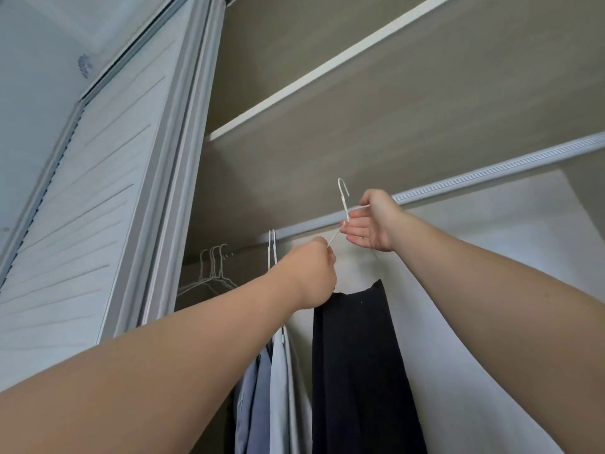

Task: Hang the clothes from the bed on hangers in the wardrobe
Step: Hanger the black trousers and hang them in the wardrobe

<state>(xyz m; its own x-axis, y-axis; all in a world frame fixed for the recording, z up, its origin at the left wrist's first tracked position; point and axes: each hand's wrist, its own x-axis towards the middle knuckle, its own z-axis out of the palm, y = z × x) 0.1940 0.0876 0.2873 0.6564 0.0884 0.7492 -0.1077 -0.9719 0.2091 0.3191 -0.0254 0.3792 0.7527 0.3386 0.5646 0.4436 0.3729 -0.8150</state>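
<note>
Half the hanger (343, 200) behind left hand (311, 273)

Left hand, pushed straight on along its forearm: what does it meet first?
Likely the right hand, holding the same hanger just ahead of the left hand; the ribbed strip lies beyond, depth unclear.

Head view tilts upward, close beneath wardrobe rail (425, 194).
</note>
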